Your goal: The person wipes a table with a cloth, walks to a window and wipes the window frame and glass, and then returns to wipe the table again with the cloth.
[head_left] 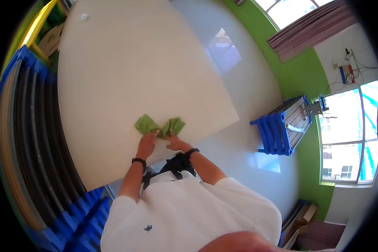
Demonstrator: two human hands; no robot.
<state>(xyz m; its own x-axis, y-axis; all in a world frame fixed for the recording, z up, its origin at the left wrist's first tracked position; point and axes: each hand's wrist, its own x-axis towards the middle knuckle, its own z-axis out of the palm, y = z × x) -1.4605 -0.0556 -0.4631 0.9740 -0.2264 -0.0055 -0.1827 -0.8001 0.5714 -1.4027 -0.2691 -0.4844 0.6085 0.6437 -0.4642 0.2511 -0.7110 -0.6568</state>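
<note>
A crumpled green cloth point(160, 127) lies on the pale table point(147, 67) close to its near edge, spread to both sides with a bunched middle. My left hand point(148, 144) is closed on the lower left part of the cloth, with its fingertips pressed on the fabric. At the lower right part of the cloth, my right hand point(177, 143) has its fingers on the fabric and its thumb pointing left. Both wrists wear a dark band.
A small white object point(84, 17) sits at the table's far left corner. Stacked blue-ended beds point(38, 138) stand along the left side. Another blue stack point(281, 126) stands on the floor at right, by the green wall and windows.
</note>
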